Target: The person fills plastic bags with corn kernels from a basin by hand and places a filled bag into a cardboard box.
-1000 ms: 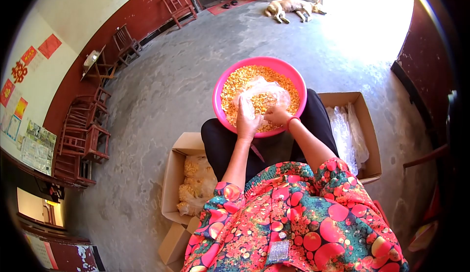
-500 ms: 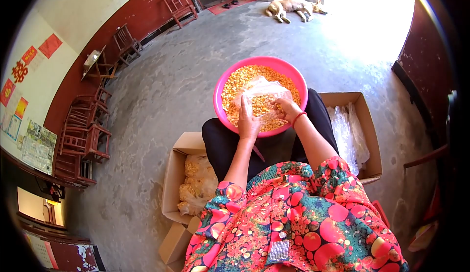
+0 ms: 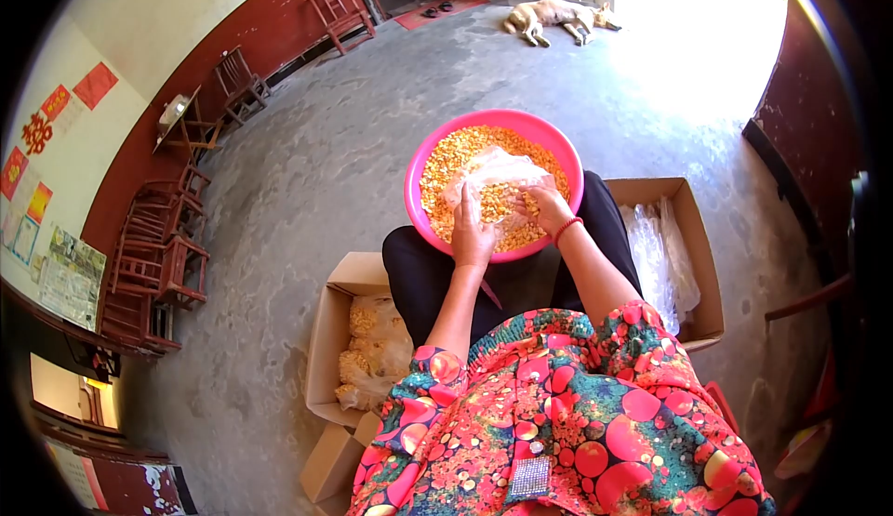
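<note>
Both arms forward, forearms bare, angled inward. Left hand (image 3: 473, 233) out front, fingers roughly straight and pointing away from the body, thumb on the inner side. Right hand (image 3: 543, 209) just beside it, not touching, fingers bent and turned in toward the left. Right wrist (image 3: 565, 226) angled inward. Grip closure unclear on both. Knees apart, legs bent.
</note>
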Demonstrator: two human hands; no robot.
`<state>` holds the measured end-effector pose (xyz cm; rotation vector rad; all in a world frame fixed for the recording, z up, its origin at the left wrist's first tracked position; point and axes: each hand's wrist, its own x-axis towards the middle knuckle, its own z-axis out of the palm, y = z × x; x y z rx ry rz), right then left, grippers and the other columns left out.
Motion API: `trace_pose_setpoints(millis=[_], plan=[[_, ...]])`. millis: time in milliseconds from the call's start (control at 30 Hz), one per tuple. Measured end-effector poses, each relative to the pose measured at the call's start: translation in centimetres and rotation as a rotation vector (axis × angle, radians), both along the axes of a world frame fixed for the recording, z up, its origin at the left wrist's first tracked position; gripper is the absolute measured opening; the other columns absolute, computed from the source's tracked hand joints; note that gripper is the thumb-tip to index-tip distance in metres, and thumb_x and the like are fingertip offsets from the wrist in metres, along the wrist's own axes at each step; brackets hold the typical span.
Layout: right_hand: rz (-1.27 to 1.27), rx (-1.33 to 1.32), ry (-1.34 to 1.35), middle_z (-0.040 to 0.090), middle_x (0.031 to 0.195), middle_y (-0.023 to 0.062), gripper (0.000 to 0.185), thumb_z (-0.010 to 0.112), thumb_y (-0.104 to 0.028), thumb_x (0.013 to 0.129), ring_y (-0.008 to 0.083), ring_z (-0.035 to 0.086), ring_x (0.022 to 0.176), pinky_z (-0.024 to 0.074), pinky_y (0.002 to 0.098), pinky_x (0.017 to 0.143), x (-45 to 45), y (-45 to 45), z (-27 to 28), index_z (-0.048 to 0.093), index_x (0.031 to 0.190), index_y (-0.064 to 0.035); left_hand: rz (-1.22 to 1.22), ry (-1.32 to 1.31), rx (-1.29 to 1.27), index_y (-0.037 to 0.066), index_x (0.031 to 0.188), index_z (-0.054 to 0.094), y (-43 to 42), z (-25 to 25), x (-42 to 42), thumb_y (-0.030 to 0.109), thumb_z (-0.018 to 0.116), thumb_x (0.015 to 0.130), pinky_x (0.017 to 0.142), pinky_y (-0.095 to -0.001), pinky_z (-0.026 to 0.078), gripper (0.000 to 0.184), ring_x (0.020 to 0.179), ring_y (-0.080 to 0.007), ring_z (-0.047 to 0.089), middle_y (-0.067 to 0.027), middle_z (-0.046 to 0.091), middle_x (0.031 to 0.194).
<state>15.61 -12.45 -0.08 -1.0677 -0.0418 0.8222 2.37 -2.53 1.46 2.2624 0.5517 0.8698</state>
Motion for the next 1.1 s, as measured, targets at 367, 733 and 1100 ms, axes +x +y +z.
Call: trace_pose_setpoints(millis=[367,733,1100], plan=[[0.082,0.039,-0.588,0.056,0.099,0.0026,0.027,0.05,-0.008,0.076,0.0143,0.051,0.083,0.0415,0.0282,0.068,-1.0,1.3,-2.8,0.058,0.102,-0.0083,0.063,0.125,-0.014,0.011,0.133,0.027,-0.3,-0.1,0.1,-0.002,0.055,0.064,0.076,-0.0388,0.047,0.076,0.097,-0.0345,0.054,-0.0192,0.048,0.116],[-0.04,-0.425,-0.731,0.062,0.074,0.0062,0.019,0.049,-0.004,0.073,0.016,0.055,0.061,0.0444,0.0284,0.057,-0.5,-0.5,-0.5,0.064,0.084,-0.0067,0.049,0.153,-0.01,0.013,0.135,0.022,0.6,-0.5,0.3,0.009,0.072,0.062,0.072,-0.0417,0.047,0.088,0.092,-0.0367,0.055,-0.0202,0.048,0.115],[-0.11,-0.892,-1.489,0.059,0.098,0.0195,0.031,0.056,-0.013,0.071,0.0326,0.057,0.093,0.0446,0.0371,0.081,-0.7,0.0,-2.3,0.06,0.102,-0.0096,-0.07,-0.146,-0.191,0.007,0.135,0.021,1.0,-1.4,0.6,-0.009,0.053,0.069,0.092,-0.0326,0.04,0.076,0.116,-0.0288,0.045,-0.0193,0.041,0.129]])
